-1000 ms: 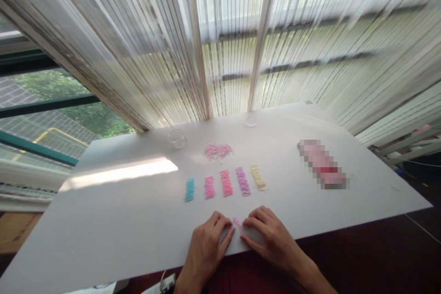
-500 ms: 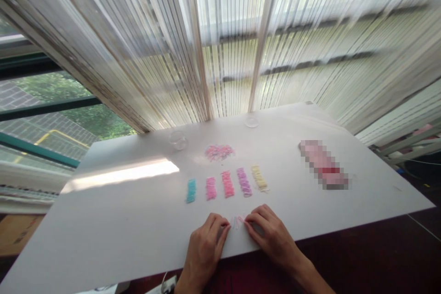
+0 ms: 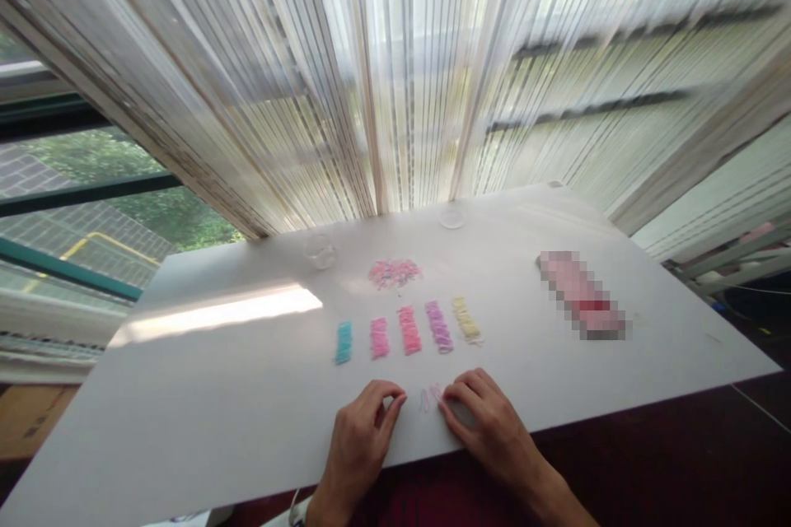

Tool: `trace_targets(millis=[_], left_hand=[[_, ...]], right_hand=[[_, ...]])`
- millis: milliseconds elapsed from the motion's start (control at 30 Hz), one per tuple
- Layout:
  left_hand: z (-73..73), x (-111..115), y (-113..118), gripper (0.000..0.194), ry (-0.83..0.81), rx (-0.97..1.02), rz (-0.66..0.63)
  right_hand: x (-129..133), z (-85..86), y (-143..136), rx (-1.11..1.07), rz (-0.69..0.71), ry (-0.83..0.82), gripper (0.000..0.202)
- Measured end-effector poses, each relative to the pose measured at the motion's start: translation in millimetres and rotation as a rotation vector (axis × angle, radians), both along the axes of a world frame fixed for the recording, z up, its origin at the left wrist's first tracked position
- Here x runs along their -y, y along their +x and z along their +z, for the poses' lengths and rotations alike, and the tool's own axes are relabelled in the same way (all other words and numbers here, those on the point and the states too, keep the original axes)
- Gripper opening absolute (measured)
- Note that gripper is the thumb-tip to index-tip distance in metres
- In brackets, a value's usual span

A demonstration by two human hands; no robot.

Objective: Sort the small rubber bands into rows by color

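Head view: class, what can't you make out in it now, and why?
All in the head view:
- Whether the left hand pinches a strand: too small.
- How many loose strands lie by the right hand: too fine, fingers may cover some.
- The count in the mixed pile: tiny, blurred.
- The pink object's details: pixel blocks.
- The brown box's full shape: left edge.

White table [image 3: 216, 403], sunlit patch [image 3: 228, 309] at left; striped sheer curtains [image 3: 420, 99]; green-framed window [image 3: 92, 195]; dark floor [image 3: 648, 461].
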State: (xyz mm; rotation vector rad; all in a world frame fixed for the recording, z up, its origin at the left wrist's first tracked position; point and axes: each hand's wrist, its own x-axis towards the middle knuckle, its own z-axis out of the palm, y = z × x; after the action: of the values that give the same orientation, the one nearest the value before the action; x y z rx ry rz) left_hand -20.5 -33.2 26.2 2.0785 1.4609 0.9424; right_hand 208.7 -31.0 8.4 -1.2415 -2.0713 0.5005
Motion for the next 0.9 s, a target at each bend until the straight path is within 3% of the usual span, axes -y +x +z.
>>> trace_targets(millis=[233, 500, 900], left_hand=[[0.7, 1, 0, 0.013, -0.044, 0.114, 0.060], [12.0, -9, 16, 0.026, -0.163, 0.413, 0.335], [6.7, -14, 10, 0.041, -0.218, 0.498, 0.397]], right_hand=[[-4, -2.9, -1, -0.006, -0.015, 0.020, 0.014], [-7, -6.8, 0, -0.033, -0.009, 0.068, 0.014], [-5, -1.2, 0, -0.124, -0.016, 0.025, 0.008]])
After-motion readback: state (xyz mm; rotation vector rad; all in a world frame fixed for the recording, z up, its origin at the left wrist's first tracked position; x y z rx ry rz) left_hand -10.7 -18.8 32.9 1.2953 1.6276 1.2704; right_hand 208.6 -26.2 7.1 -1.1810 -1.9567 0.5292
